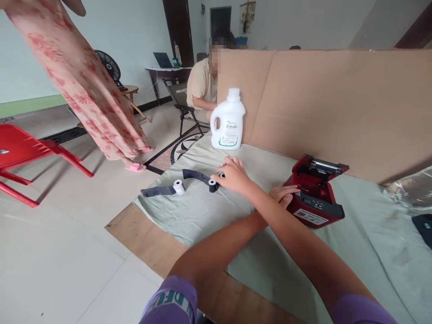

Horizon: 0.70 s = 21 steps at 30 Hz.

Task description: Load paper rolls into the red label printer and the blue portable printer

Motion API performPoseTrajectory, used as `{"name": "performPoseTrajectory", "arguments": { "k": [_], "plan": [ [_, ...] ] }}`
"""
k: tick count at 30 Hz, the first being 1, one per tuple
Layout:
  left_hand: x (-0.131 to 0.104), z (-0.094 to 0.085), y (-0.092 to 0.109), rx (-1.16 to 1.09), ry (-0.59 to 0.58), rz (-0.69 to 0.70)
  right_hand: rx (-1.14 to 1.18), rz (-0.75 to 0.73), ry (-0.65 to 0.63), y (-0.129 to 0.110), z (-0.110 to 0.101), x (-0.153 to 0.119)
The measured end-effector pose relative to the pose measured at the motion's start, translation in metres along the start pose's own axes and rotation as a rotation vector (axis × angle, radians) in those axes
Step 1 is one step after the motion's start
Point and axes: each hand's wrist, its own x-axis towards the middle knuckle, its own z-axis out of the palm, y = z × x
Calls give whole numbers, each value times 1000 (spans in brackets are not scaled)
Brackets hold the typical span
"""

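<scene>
My arms cross over the cloth. My left hand rests with fingers stretched out against the near left side of a red and black receipt printer, whose lid stands raised. Farther left, the curled fingers of my right hand are around a small paper roll, mostly hidden by them. Just beside those fingers stands another paper roll, dark on its side, with a dark strip trailing behind it. A white paper roll with an unrolled dark strip lies to the left.
A white detergent bottle stands before a tall cardboard panel. Pale green cloth covers the wooden board. At right are a clear plastic bag and a dark item. Two people and a red chair are beyond.
</scene>
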Motion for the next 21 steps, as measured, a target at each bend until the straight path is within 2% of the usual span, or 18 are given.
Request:
{"name": "performPoseTrajectory", "arguments": {
  "k": [4,7,9,12,14,17,21],
  "plan": [
    [-3,-3,9,1,23,-3,-51,-108,2,-22,17,-11],
    [-5,-2,12,18,26,-2,-60,-104,26,-24,28,-14],
    [-5,-2,12,34,33,-4,-10,-152,34,-22,30,-17],
    [-5,-1,13,41,48,-5,105,-275,82,-18,23,-28],
    [-6,-2,13,25,61,-1,170,-303,127,-15,12,-41],
    [-5,-3,14,-3,62,-5,224,-256,171,-7,-3,-64],
    [1,2,17,12,72,-117,352,-133,255,14,-13,-91]
  ]
}}
